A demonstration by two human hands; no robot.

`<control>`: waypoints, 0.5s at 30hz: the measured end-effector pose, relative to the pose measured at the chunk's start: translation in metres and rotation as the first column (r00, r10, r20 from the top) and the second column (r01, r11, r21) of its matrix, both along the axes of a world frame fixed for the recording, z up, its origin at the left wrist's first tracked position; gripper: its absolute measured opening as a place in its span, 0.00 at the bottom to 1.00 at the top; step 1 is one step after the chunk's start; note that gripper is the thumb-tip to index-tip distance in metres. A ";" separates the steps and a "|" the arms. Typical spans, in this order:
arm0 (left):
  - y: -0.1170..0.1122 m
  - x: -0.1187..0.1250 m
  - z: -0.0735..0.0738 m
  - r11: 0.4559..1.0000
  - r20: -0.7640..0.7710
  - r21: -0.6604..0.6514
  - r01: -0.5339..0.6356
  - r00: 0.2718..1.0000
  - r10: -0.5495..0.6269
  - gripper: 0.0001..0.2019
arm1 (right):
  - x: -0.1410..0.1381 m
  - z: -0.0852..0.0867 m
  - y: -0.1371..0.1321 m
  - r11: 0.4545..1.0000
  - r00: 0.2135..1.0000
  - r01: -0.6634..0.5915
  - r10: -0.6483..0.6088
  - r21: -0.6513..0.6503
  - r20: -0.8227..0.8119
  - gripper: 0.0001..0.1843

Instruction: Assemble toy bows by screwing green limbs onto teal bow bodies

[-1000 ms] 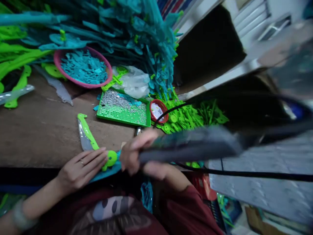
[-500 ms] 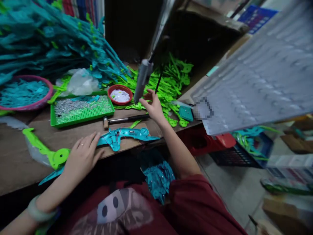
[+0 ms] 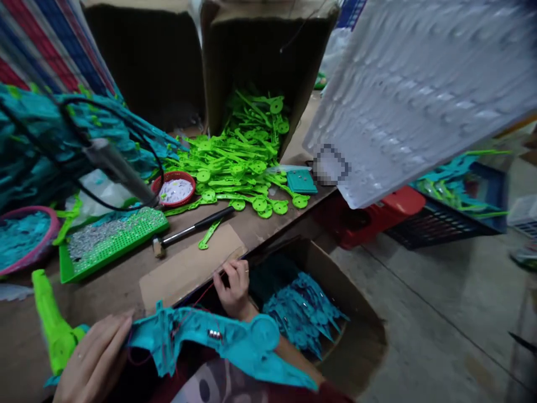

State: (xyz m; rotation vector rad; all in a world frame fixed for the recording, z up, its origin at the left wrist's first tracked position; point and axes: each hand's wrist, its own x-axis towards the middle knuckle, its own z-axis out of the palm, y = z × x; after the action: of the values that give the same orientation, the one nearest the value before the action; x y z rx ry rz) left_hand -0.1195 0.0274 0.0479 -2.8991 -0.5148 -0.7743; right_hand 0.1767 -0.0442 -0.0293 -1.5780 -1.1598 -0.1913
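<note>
My left hand (image 3: pixel 94 358) grips a turquoise plastic toy bow half (image 3: pixel 235 341), lifted in front of the table edge, its hollow inside showing. Thin red wires and a few small shiny metal cells sit in it. At its left end a lime-green bow limb (image 3: pixel 52 324) with a round hub sticks up past my hand. Behind the toy, my right hand (image 3: pixel 235 285) is at the table edge beside a flat cardboard piece (image 3: pixel 193 266). Its fingers are curled, and a fine red wire runs towards them; what they hold is not clear.
A hammer (image 3: pixel 193 228) and a green screw tray (image 3: pixel 113 240) lie on the table. A hanging electric screwdriver (image 3: pixel 121 170) is by a red basket (image 3: pixel 176 191). Lime-green limbs (image 3: pixel 235 157) are heaped behind. Below right, a carton (image 3: pixel 361 336) holds turquoise parts.
My left hand has raised the toy bow half off the table towards me. My right hand has left the screwdriver, which now hangs further left, and come down to the table edge.
</note>
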 end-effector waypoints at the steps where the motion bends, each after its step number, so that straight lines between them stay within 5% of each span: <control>1: 0.001 -0.004 -0.001 1.000 0.005 -0.021 -0.007 1.000 0.007 0.33 | 0.007 0.007 0.006 1.000 1.000 -0.004 0.004 0.008 0.005 0.12; 4: 0.007 -0.018 -0.006 0.998 0.028 -0.051 -0.033 0.999 0.034 0.32 | 0.042 0.036 0.010 0.999 0.999 -0.037 0.037 0.013 0.009 0.22; 6: 0.015 -0.028 -0.012 0.998 0.017 -0.037 -0.045 0.999 0.045 0.31 | 0.064 0.059 0.011 0.982 0.967 -0.189 0.189 0.016 -0.170 0.34; 7: 0.020 -0.032 -0.016 0.998 -0.007 -0.036 -0.058 0.998 0.058 0.30 | 0.073 0.071 0.014 0.945 0.886 -0.323 0.321 0.050 -0.334 0.39; 9: 0.032 -0.039 -0.023 0.994 -0.082 -0.044 -0.096 0.992 0.092 0.29 | 0.083 0.091 0.025 0.797 0.529 -0.558 0.555 0.230 -0.642 0.42; 10: 0.039 -0.042 -0.025 0.993 -0.120 -0.043 -0.112 0.987 0.106 0.29 | 0.085 0.098 0.034 0.733 0.346 -0.600 0.599 0.320 -0.723 0.41; 11: 0.045 -0.044 -0.026 0.992 -0.152 -0.030 -0.121 0.982 0.115 0.29 | 0.086 0.104 0.043 0.709 0.247 -0.605 0.600 0.362 -0.761 0.40; 13: 0.054 -0.045 -0.024 0.994 -0.189 0.021 -0.104 0.976 0.106 0.30 | 0.088 0.109 0.061 0.761 0.288 -0.568 0.540 0.313 -0.791 0.34; 15: 0.057 -0.043 -0.018 0.994 -0.219 0.058 -0.089 0.971 0.100 0.30 | 0.094 0.109 0.067 0.827 0.516 -0.535 0.481 0.172 -0.709 0.23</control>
State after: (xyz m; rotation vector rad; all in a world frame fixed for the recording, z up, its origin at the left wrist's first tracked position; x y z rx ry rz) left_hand -0.1625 0.0848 0.0303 -2.8440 -0.5953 -0.4361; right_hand 0.2703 0.0231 0.0800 -1.0977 -0.9114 0.8369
